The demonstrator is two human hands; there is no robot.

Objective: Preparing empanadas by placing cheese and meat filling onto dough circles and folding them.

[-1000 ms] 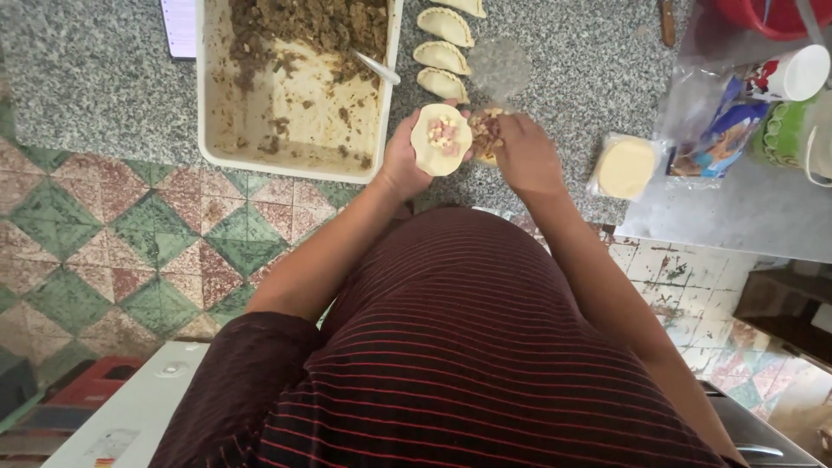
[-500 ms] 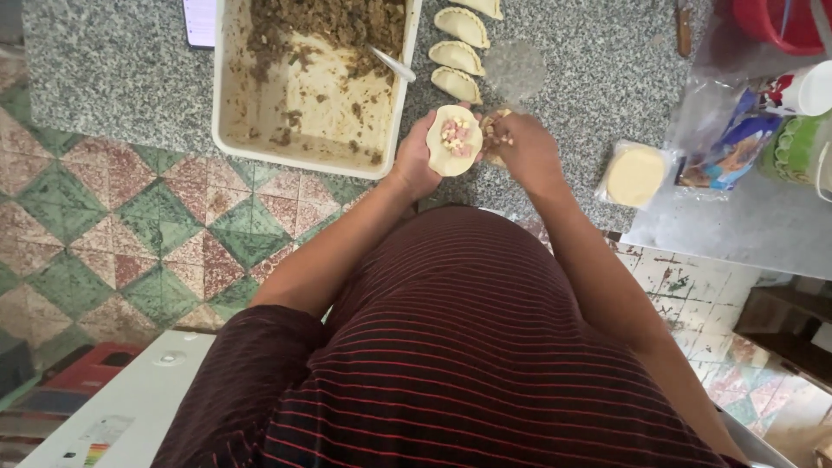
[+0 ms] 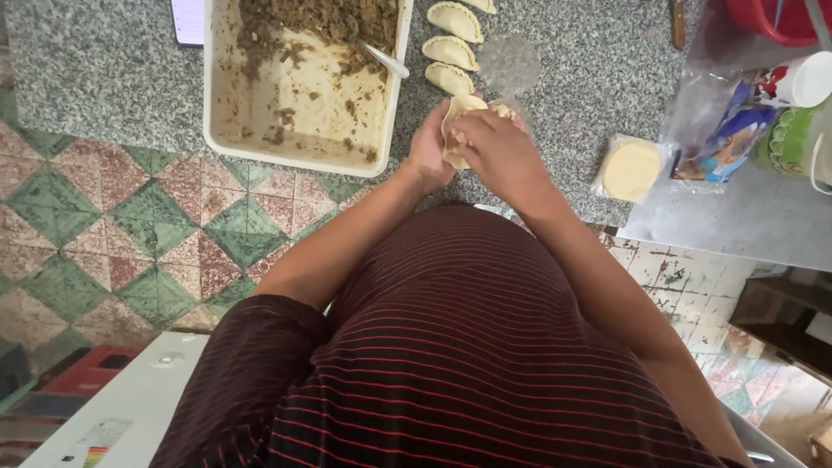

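1. The left hand (image 3: 431,149) cups a pale round of dough (image 3: 457,121) from below, fingers curled around its far edge, just past the middle of the view toward 12 o'clock.
2. The right hand (image 3: 494,149) lies over the same dough round, closed on it from the 3 o'clock side, so most of the round is hidden; only its upper rim shows.
3. Both hands hover above the speckled grey tabletop (image 3: 104,78); whether the dough touches it cannot be told.
4. At 12 o'clock from the hands, three folded pastries (image 3: 450,52) with crimped edges lie in a row on the tabletop, close together.
5. At 10 o'clock stands a white rectangular tray (image 3: 303,154) with brown minced filling (image 3: 321,22) heaped at its far end and a spoon (image 3: 386,61) resting in it.
6. At 3 o'clock, near the right hand, a stack of dough discs (image 3: 631,169) sits in clear wrapping.
7. Beyond it, toward 2 o'clock, lie a plastic bag (image 3: 724,130) and a white cup (image 3: 808,80).
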